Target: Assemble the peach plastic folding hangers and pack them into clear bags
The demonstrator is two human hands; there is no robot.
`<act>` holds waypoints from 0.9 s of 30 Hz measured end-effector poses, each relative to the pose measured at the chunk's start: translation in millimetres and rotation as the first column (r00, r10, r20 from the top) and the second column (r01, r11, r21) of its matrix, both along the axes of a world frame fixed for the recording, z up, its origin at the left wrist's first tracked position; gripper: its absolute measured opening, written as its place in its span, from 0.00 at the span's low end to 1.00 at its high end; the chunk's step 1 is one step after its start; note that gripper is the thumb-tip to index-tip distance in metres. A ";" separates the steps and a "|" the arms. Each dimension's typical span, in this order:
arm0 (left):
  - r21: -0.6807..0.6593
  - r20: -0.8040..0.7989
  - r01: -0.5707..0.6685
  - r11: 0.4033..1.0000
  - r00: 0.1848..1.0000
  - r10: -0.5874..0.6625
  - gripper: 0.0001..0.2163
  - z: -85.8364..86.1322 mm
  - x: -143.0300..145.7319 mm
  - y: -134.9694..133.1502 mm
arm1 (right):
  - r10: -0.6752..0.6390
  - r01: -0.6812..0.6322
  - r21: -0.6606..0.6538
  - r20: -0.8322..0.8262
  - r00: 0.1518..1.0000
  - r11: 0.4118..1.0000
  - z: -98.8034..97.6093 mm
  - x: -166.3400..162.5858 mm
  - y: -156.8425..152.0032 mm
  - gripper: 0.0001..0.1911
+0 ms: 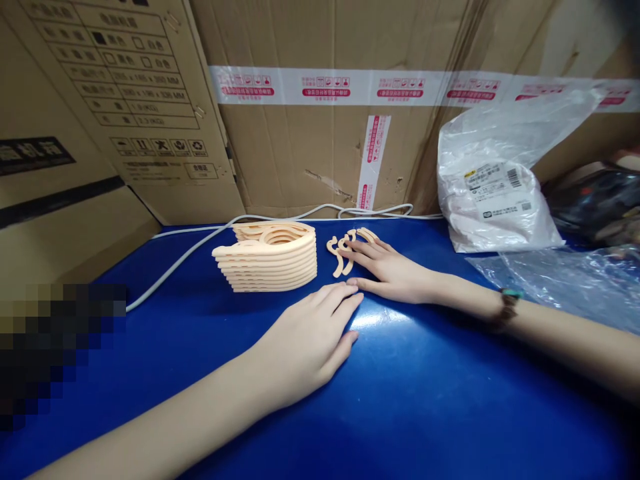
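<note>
A neat stack of peach plastic pieces (267,267), shaped like clothes hanger bodies, stands on the blue table. To its right lie several small curved peach hooks (338,261). My right hand (387,270) reaches over these hooks with its fingers stretched out and fingertips on or just above them, partly covering some. In front of the stack, my left hand (315,330) lies palm down, fingers extended, nothing visible in it. Its fingertips come close to my right thumb; whether they touch I cannot tell. The undersides of both hands are hidden.
Cardboard boxes (300,147) wall off the back and left. A white cable (185,257) runs along the table's rear. At the right are a white plastic bag (493,193) with a label and a clear plastic sheet (575,283). The blue table (390,413) extends toward me.
</note>
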State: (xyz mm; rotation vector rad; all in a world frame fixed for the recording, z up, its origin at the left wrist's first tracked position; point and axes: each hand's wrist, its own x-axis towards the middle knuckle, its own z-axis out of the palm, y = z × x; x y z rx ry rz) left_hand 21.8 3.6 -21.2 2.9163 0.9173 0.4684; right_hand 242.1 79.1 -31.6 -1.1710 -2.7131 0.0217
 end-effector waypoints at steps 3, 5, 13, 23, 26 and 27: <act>0.022 0.055 0.002 1.000 0.998 -0.003 0.13 3.9 1.8 -3.6 | 0.048 -0.048 -0.002 -0.031 0.998 0.999 2.3 6.6 -35.2 0.37; 0.051 0.090 -0.024 0.998 0.996 0.019 0.11 6.1 2.6 -6.1 | 0.064 -0.067 -0.053 -0.049 0.997 0.996 7.9 7.2 -58.9 0.36; 0.147 0.027 -0.142 0.979 0.990 0.139 0.18 -5.9 3.5 -3.9 | 0.048 -0.084 -0.112 -0.292 0.955 0.990 30.3 17.9 -68.1 0.17; 0.362 0.040 -0.169 0.917 0.985 0.166 0.18 -4.4 9.0 -9.9 | 0.146 -0.146 0.173 0.011 0.989 0.974 30.3 20.8 -51.1 0.15; 0.426 0.041 -0.189 0.885 0.981 0.189 0.16 -2.3 10.9 -15.5 | 0.164 -0.234 0.348 0.218 0.962 0.908 36.1 10.2 -41.5 0.13; 0.425 0.047 -0.191 0.885 0.981 0.190 0.16 -1.9 11.6 -17.5 | 0.174 -0.278 0.379 0.286 0.942 0.883 37.7 6.3 -37.3 0.12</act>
